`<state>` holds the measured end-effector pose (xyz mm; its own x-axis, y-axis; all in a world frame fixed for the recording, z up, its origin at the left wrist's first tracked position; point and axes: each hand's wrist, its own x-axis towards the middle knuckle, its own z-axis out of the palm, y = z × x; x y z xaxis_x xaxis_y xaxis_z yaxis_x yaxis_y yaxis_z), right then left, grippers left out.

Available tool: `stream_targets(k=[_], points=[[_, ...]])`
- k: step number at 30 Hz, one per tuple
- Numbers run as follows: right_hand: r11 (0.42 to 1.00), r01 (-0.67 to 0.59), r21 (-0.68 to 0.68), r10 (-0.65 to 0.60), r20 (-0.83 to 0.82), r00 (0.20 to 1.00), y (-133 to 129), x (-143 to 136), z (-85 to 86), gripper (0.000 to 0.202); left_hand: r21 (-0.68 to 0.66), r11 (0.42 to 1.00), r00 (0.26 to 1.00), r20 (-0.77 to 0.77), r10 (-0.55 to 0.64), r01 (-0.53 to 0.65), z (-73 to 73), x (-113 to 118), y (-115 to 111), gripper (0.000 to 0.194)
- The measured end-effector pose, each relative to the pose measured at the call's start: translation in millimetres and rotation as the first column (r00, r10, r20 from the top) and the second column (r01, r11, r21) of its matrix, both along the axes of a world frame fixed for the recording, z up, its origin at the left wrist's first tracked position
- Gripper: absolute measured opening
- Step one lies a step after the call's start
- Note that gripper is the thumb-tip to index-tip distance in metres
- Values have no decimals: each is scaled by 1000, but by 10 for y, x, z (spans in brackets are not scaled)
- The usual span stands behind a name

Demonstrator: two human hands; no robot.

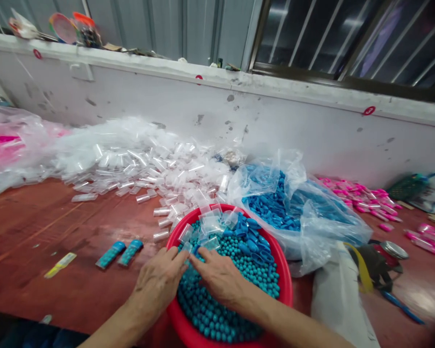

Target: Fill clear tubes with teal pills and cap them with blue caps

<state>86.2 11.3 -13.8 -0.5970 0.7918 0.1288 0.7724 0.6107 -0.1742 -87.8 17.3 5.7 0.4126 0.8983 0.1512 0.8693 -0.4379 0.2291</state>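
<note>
My left hand (159, 274) and my right hand (221, 278) meet over the left part of a red basin (287, 280). The left fingers are closed around a small clear plastic tube (187, 247). My right fingers are pinched right beside it; a bit of blue shows there, but what they hold is mostly hidden. Turquoise beads (217, 316) fill the basin. On top of them lie blue plastic caps (255, 244) at the right and loose clear tubes (210, 223) at the back. Two bead-filled tubes with blue caps (110, 255) lie left of the basin.
A large heap of clear tubes (174, 166) spreads behind the basin. To the right sits an open plastic bag of blue caps (275, 208). Farther right are pink pieces (362, 195), a jar lid (394, 250) and a blue pen (402, 307). A yellow strip (60, 265) lies left.
</note>
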Motion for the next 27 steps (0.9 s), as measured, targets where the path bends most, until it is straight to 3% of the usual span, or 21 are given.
stream_targets(k=[2,5,8,9,11,13,14,16,19,21,24,27], points=[[993,-102,64,99,51,994,22,-96,-63,31,-74,996,998,-17,-60,59,-24,8,-17,30],[994,-110,11,109,47,993,57,-88,-139,21,-170,979,993,15,-116,117,-43,-22,12,33],[977,-36,-211,-15,-234,972,52,44,-125,14,-225,963,975,195,-103,147,-64,47,70,35],[941,-31,-336,-100,-363,926,33,91,-110,14,-251,954,955,282,-88,162,-76,104,87,34],[808,-86,-583,-300,-532,792,-28,169,-88,13,-342,911,885,462,-50,230,-108,251,102,27],[709,-112,-697,-422,-546,724,-106,233,-85,11,-432,844,809,588,-4,319,-140,397,79,17],[717,-72,-694,-428,-519,740,-141,266,-84,12,-456,821,791,612,9,344,-156,451,54,15],[800,78,-595,-374,-392,840,-187,344,-61,14,-468,826,834,551,-5,314,-186,506,-6,13],[888,222,-402,-305,-155,940,-165,483,51,10,-458,877,977,205,-56,147,-242,489,-58,17],[899,279,-339,-327,-93,940,-105,568,143,12,-468,881,997,55,-45,66,-296,491,-31,21],[881,363,-304,-398,-62,915,-18,660,184,17,-559,826,994,110,-18,77,-411,634,95,16],[870,385,-307,-424,-70,903,11,724,51,16,-647,752,972,232,38,126,-541,908,245,8]])
